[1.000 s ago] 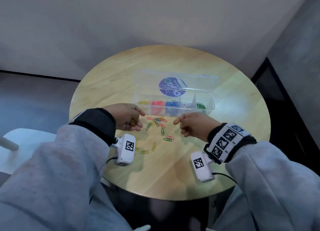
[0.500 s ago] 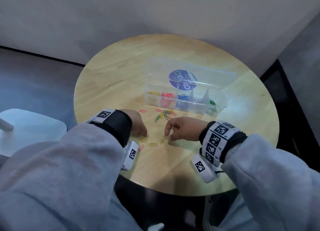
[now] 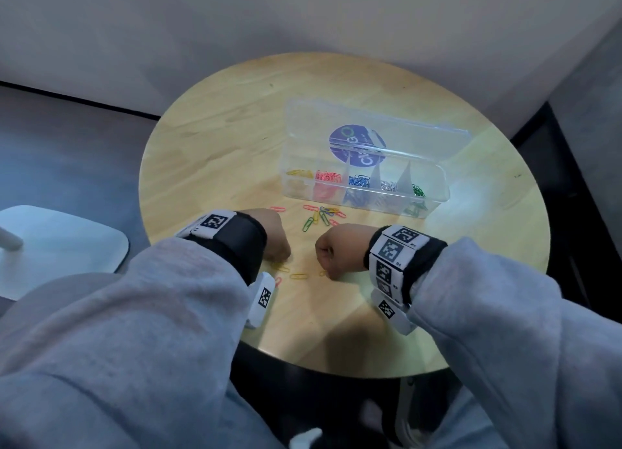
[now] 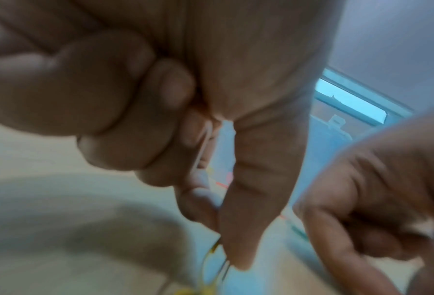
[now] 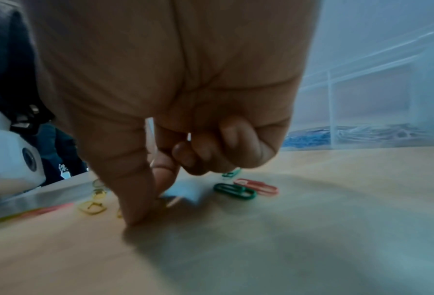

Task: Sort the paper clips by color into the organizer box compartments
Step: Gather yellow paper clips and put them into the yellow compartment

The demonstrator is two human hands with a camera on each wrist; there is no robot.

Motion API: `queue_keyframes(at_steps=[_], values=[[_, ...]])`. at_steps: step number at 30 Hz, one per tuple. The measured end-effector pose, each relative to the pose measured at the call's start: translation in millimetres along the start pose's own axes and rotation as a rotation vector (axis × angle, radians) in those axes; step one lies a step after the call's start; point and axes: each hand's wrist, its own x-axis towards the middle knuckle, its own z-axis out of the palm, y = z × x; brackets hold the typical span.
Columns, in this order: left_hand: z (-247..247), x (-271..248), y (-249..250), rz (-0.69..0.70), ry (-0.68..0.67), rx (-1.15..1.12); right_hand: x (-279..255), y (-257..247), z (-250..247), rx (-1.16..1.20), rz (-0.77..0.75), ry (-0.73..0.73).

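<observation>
Item: clear plastic 5-compartment organizer box [image 3: 434, 192], lid open for access, set on the round wooden tabletop [image 3: 218, 145]. Loose coloured paper clips [image 3: 323, 214] lie before it. Left hand [image 3: 269, 236] pinches a yellow paper clip [image 4: 212, 257]; right hand [image 3: 340, 250] is pinched onto another, colour unclear.

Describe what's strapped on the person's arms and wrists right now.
Both arms wear loose light-grey sleeves. Each wrist carries a black band with white panels printed with black square markers. A white camera pod, also marker-tagged, hangs under each wrist. Both the left hand and the right hand are bare.
</observation>
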Motion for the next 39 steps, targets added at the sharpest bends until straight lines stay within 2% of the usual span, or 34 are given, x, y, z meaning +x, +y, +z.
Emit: queue_keyframes(at_steps=[3,6,10,14,16,18,21,23,27,33,39], values=[[-8.5,-3.3,-9.8,0.037,-0.068,-0.299,-4.2,2.9,-1.4,0.144,0.061,-0.007],[-18.3,-8.9,-20.0,0.026,-0.125,-0.634,-8.9,6.2,-5.4,0.468,0.067,0.001],[-16.4,-17.2,-38.9,0.002,-0.147,-0.9,-9.8,2.8,-2.8,0.967,0.049,-0.024],[-10.5,-23.4,-52.1,0.0,-0.153,-1.028,-5.8,-5.0,1.9,1.089,0.068,-0.091],[-10.4,-23.1,-52.9,-0.017,-0.128,-0.971,-4.4,-8.9,4.4,1.117,0.094,-0.093],[-9.2,-22.7,-50.5,-0.001,-0.12,-0.733,-4.0,-14.3,6.0,1.072,0.116,-0.087],[-0.6,-23.2,-44.1,0.009,-0.072,-0.221,-2.7,-20.1,4.4,0.646,0.078,-0.027],[6.2,-23.9,-38.3,-0.018,-0.051,-0.015,-3.3,-24.3,4.0,0.368,0.062,0.04],[12.8,-22.5,-28.6,-0.051,-0.086,0.084,-0.8,-31.0,6.1,0.204,0.065,0.065],[20.9,-22.2,-16.6,-0.035,-0.116,0.194,4.0,-38.1,5.0,0.102,0.015,0.044],[21.7,-18.8,-12.5,-0.004,-0.112,0.298,2.5,-29.0,5.5,0.229,0.058,0.01]])
